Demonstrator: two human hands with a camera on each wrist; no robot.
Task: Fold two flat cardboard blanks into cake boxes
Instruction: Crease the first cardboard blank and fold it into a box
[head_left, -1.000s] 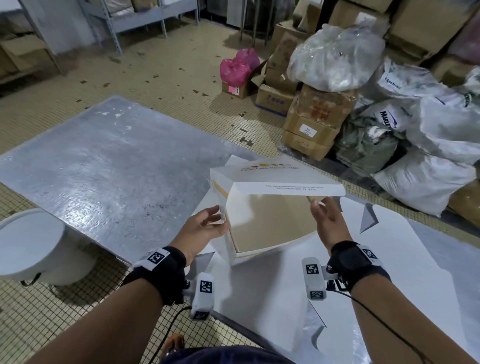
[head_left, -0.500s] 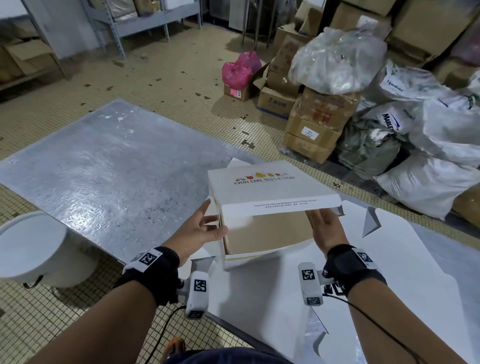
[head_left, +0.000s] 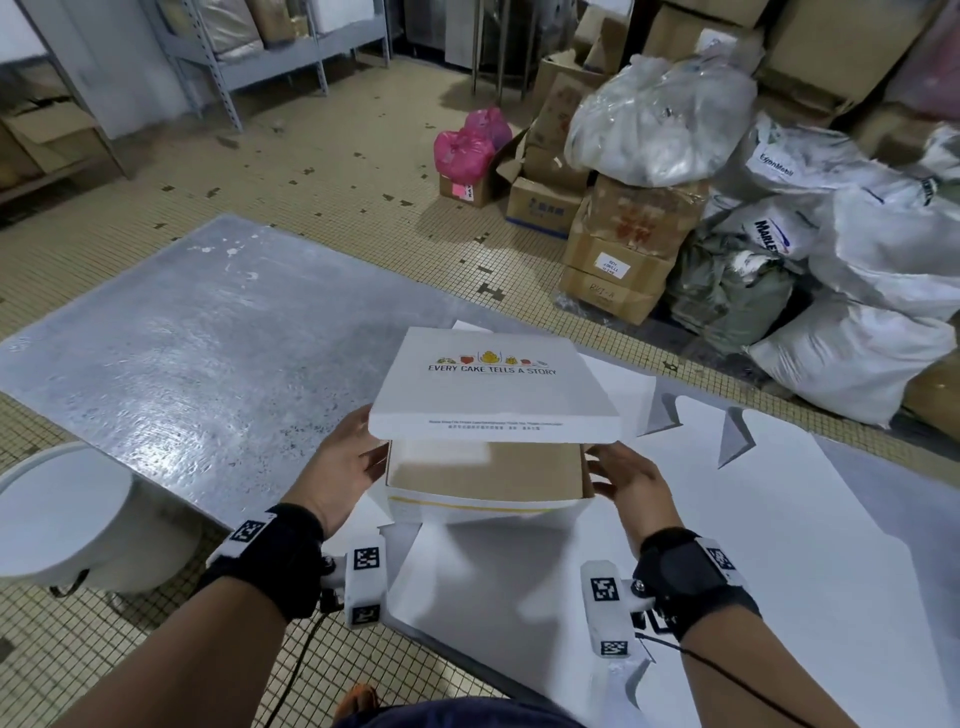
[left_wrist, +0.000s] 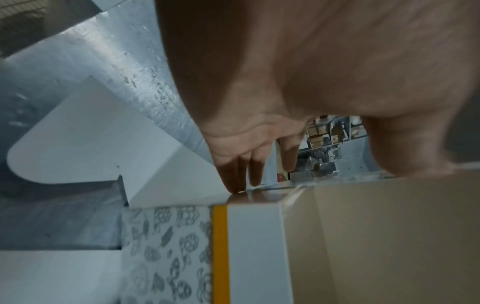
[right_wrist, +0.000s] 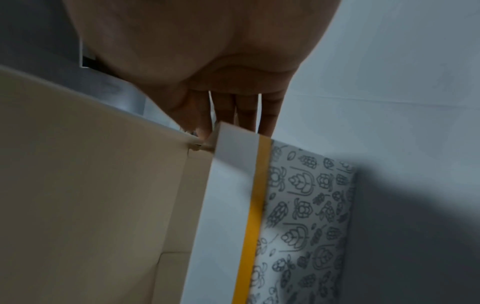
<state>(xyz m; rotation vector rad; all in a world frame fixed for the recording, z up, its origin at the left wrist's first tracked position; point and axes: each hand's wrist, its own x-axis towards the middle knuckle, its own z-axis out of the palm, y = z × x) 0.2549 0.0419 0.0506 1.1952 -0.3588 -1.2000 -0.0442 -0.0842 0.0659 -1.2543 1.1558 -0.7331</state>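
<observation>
Cake box (head_left: 493, 415): white cardboard, nearly formed, standing on the grey metal bench (head_left: 182, 338) at its near edge; lid (head_left: 488, 379) printed "EVERY CAKE TELLS A STORY", hinged at the far side and tilted down over the tray, with a gap at the near side showing the brown inside. Near wall of the box carries a yellow stripe and a grey line-drawn pattern, plain in both wrist views

Left hand (head_left: 343, 467): at the box's left side, fingers (left_wrist: 241, 164) straight and together, tips touching the upper left edge of the box beneath the lid; thumb lies along the lid's front flap. Nothing clasped

Right hand (head_left: 631, 480): at the box's right side, fingers (right_wrist: 246, 111) straight, tips against the upper right corner of the box wall; thumb near the brown inner flap. Whether it pinches the flap cannot be told

Flat cardboard blank (head_left: 727, 545): white, lying on the bench to the right of and nearer than the box; the box partly rests on it

White stool (head_left: 57, 519): on the tiled floor, left of the box

Cartons (head_left: 613, 249) and white sacks (head_left: 857, 291): piled on the floor beyond and right of the box; pink bag (head_left: 467, 145) farther back
</observation>
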